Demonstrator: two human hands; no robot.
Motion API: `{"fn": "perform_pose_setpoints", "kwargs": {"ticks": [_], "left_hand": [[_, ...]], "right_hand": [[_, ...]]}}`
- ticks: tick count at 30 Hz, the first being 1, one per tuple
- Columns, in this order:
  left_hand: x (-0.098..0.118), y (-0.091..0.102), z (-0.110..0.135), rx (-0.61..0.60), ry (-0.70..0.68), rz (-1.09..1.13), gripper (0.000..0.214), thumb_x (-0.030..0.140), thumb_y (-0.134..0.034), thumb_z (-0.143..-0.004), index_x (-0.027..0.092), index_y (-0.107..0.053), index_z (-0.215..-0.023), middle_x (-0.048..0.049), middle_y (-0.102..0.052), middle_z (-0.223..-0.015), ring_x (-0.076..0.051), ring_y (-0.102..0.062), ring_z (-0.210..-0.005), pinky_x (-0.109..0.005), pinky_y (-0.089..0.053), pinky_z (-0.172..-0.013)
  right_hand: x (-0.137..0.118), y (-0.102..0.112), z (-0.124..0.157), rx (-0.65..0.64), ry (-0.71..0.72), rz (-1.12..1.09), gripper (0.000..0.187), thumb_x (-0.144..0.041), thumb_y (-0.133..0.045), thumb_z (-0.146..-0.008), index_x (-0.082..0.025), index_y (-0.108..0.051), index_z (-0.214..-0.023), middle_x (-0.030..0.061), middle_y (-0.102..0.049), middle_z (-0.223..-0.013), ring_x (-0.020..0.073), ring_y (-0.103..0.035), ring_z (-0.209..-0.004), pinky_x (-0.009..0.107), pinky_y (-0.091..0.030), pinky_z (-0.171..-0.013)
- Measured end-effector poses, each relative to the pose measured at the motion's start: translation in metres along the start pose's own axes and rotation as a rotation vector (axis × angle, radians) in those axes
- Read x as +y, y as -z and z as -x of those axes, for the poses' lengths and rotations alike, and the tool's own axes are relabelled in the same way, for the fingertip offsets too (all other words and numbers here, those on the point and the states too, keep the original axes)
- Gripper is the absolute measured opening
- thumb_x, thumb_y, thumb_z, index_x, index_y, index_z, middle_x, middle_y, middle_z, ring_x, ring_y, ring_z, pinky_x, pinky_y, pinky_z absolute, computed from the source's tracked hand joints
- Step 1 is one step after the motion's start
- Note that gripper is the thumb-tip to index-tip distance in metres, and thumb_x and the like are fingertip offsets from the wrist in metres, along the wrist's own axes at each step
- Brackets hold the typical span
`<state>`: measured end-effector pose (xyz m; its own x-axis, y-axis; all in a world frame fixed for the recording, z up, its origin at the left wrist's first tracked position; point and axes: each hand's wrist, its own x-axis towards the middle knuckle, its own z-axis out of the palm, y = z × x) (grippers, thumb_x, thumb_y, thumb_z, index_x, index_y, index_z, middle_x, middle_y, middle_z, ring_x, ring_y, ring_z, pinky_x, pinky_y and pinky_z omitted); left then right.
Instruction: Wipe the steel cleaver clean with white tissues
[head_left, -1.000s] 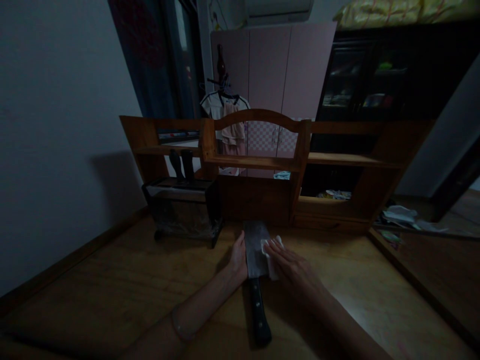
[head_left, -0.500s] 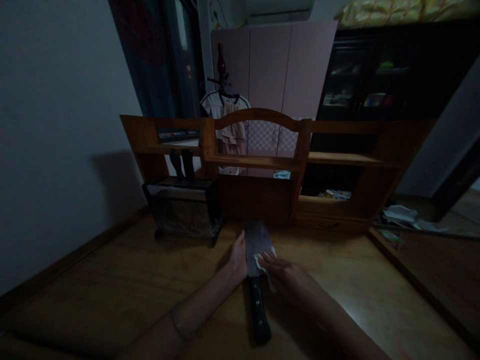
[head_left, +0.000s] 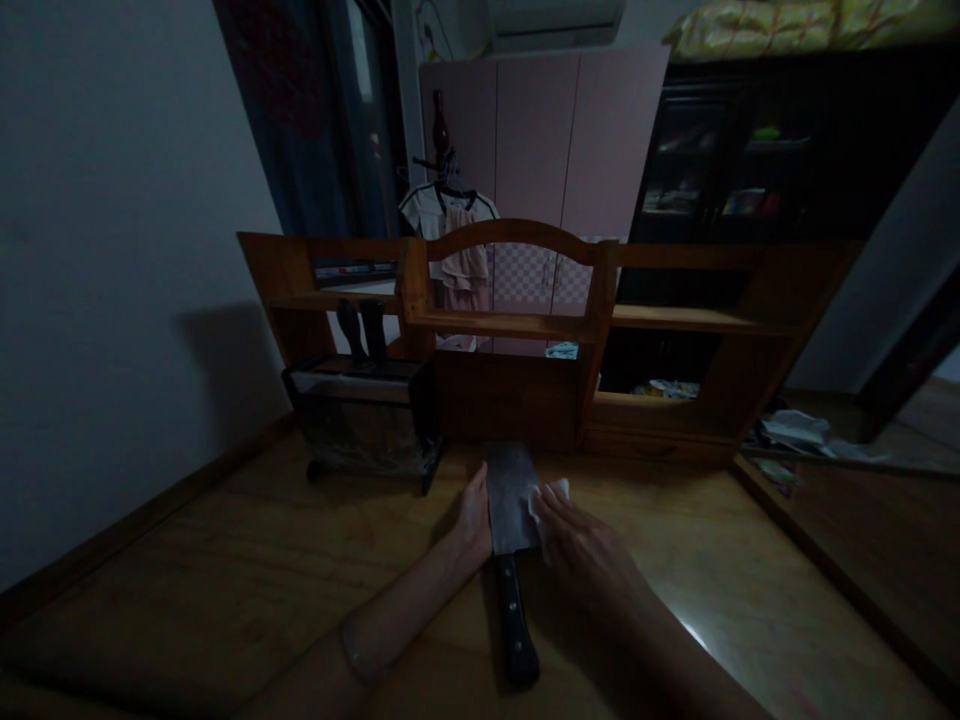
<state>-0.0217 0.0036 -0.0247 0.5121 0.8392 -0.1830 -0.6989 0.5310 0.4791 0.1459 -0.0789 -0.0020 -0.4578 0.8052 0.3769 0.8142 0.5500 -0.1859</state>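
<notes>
Holding one cloth to one cleaver, near centre — two hands.
Right hand clamped on cloth, right edge; left hand along left edge, closure hidden — table spreading left and right.

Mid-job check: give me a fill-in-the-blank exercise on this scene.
The cleaver shows ____ rivets on its black handle.
The left hand touches the cleaver's metal ____, not the handle.
The right hand holds a ____ cloth or tissue.
____ dark handles stand up from the holder.

Missing words: three; blade; white; two.
</notes>
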Motion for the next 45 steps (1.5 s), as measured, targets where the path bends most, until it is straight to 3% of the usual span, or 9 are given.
{"fn": "perform_pose_setpoints", "kwargs": {"ticks": [5, 9, 16, 21, 26, 32, 37, 42, 45], "left_hand": [[0.0, 0.003, -0.003, 0.083, 0.001, -0.041, 0.047, 0.048, -0.037, -0.095, 0.01, -0.065, -0.09, -0.0108, -0.069, -0.077, -0.023, -0.066, -0.066, -0.038, -0.049, -0.081], [0.001, 0.001, -0.003, 0.103, 0.002, -0.044, 0.047, 0.047, -0.035, -0.096, 0.011, -0.064, -0.094, -0.0104, -0.069, -0.078, -0.024, -0.067, -0.069, -0.039, -0.048, -0.085], [0.002, -0.003, -0.001, 0.016, 0.032, -0.049, 0.057, 0.051, -0.028, -0.096, 0.007, -0.064, -0.099, -0.0191, -0.07, -0.093, -0.03, -0.068, -0.084, -0.045, -0.046, -0.091], [0.002, -0.006, 0.001, 0.077, 0.024, -0.032, 0.054, 0.048, -0.03, -0.097, 0.007, -0.064, -0.102, -0.0185, -0.07, -0.094, -0.03, -0.069, -0.087, -0.044, -0.047, -0.091], [0.001, -0.004, 0.001, 0.044, 0.011, -0.025, 0.049, 0.047, -0.034, -0.096, 0.009, -0.064, -0.1, -0.0159, -0.071, -0.091, -0.028, -0.069, -0.085, -0.044, -0.046, -0.092], [0.001, 0.003, -0.001, 0.021, 0.017, -0.04, 0.053, 0.052, -0.034, -0.095, 0.009, -0.064, -0.103, -0.017, -0.071, -0.095, -0.03, -0.068, -0.089, -0.046, -0.045, -0.094], [0.001, 0.002, -0.002, -0.029, 0.024, -0.005, 0.055, 0.051, -0.031, -0.096, 0.007, -0.065, -0.103, -0.0186, -0.07, -0.099, -0.03, -0.068, -0.091, -0.044, -0.045, -0.093], [0.0, 0.0, -0.003, 0.095, -0.004, -0.012, 0.047, 0.049, -0.037, -0.095, 0.011, -0.065, -0.094, -0.0116, -0.07, -0.081, -0.025, -0.068, -0.073, -0.039, -0.048, -0.085], [0.0, 0.002, -0.003, 0.187, -0.029, -0.02, 0.041, 0.049, -0.043, -0.094, 0.014, -0.064, -0.102, -0.0074, -0.07, -0.078, -0.023, -0.067, -0.068, -0.039, -0.05, -0.082]], "right_hand": [[-0.016, 0.009, -0.002, -0.164, 0.212, -0.179, 0.059, -0.017, -0.039, -0.094, -0.02, -0.023, -0.151, 0.0042, -0.027, -0.155, 0.0215, -0.02, -0.144, 0.043, -0.026, -0.118], [-0.02, 0.008, -0.002, -0.23, 0.216, -0.221, 0.058, -0.019, -0.04, -0.094, -0.02, -0.025, -0.15, 0.0043, -0.029, -0.154, 0.0229, -0.021, -0.143, 0.043, -0.024, -0.118], [-0.005, 0.001, 0.002, -0.173, 0.104, -0.166, 0.069, -0.012, -0.05, -0.082, -0.019, -0.032, -0.148, 0.0074, -0.033, -0.152, 0.0244, -0.03, -0.14, 0.043, -0.032, -0.115], [0.011, -0.007, 0.003, -0.147, 0.084, -0.074, 0.067, -0.001, -0.045, -0.081, -0.018, -0.038, -0.145, 0.0101, -0.04, -0.148, 0.0228, -0.036, -0.137, 0.041, -0.037, -0.112], [0.019, -0.012, 0.004, -0.141, 0.079, -0.031, 0.068, 0.005, -0.046, -0.078, -0.017, -0.042, -0.142, 0.0132, -0.041, -0.146, 0.0256, -0.041, -0.134, 0.042, -0.044, -0.107], [0.024, 0.01, 0.0, -0.194, 0.149, -0.077, 0.065, 0.005, -0.049, -0.082, -0.024, -0.046, -0.14, 0.0082, -0.046, -0.143, 0.0228, -0.049, -0.128, 0.039, -0.047, -0.104], [0.027, 0.017, -0.001, -0.079, 0.161, -0.187, 0.053, -0.006, -0.051, -0.091, -0.03, -0.049, -0.137, 0.004, -0.046, -0.144, 0.0215, -0.047, -0.129, 0.041, -0.045, -0.106], [0.005, -0.002, -0.003, -0.04, 0.178, -0.301, 0.049, -0.011, -0.048, -0.095, -0.029, -0.044, -0.141, 0.0055, -0.044, -0.145, 0.0213, -0.041, -0.134, 0.042, -0.041, -0.11], [-0.009, -0.008, -0.006, -0.088, 0.201, -0.315, 0.054, -0.009, -0.045, -0.094, -0.03, -0.039, -0.143, 0.0044, -0.042, -0.147, 0.021, -0.04, -0.135, 0.041, -0.038, -0.112]]}}
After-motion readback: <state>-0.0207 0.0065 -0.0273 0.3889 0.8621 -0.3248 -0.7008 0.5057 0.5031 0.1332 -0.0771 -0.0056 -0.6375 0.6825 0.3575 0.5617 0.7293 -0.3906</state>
